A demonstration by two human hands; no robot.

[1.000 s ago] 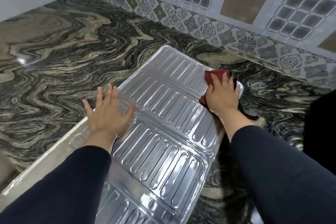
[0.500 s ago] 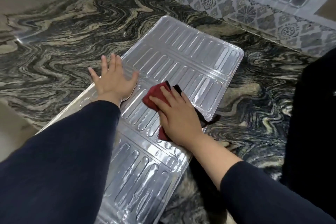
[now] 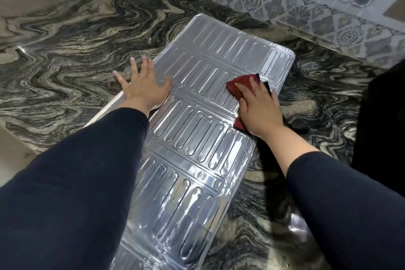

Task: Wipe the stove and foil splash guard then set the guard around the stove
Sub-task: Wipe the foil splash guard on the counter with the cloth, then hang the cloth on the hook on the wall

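The ribbed silver foil splash guard [image 3: 197,138] lies flat and unfolded on the marbled counter, running from the far right toward me. My left hand [image 3: 144,87] presses flat on its left edge, fingers spread, holding nothing. My right hand [image 3: 258,105] presses a dark red cloth [image 3: 237,85] onto the guard near its right edge. A dark shape at the right edge [image 3: 381,127] may be the stove; too little of it shows to tell.
The dark swirled stone counter [image 3: 65,61] spreads to the left and behind the guard. A patterned tile wall [image 3: 306,13] runs along the back. The counter's front edge drops off at the lower left [image 3: 13,155].
My right hand has slid the red cloth from the guard's middle back toward its right edge. My left hand stays flat on the left edge. The view has shifted slightly.
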